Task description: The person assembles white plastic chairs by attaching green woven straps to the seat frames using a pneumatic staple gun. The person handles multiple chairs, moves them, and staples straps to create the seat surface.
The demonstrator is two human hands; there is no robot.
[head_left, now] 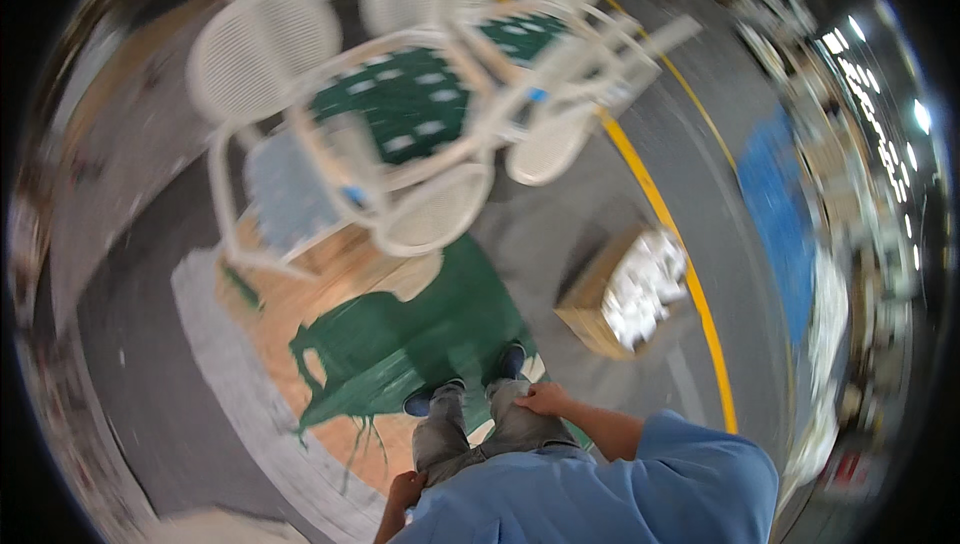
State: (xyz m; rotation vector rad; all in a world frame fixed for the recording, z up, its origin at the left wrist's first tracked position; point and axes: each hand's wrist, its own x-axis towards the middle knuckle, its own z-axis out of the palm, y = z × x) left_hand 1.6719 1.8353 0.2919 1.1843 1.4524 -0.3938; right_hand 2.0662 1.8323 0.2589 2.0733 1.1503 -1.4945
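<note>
My right hand (541,399) is against the right leg of my grey trousers (530,428), its fingers bent together. Whether it pinches the cloth or anything else does not show in the blur. Beside my left hip is my left hand (405,490), with its fingers mostly hidden and smeared. Under my dark shoes (420,402) lies a green sheet (420,334) with a ragged edge and cut-outs, on a tan board (270,329). Ahead stand several off-white chairs (265,54) with round woven backs, bunched together. Two show green patterned seats (400,99); another seat is pale blue-grey (290,187).
An open cardboard box (590,309) full of white crumpled material (645,289) stands to my right. Past it a yellow line (690,284) runs along the grey floor. Farther right are blue sheeting (778,224) and stacked goods. A pale strip (230,369) borders the board at left.
</note>
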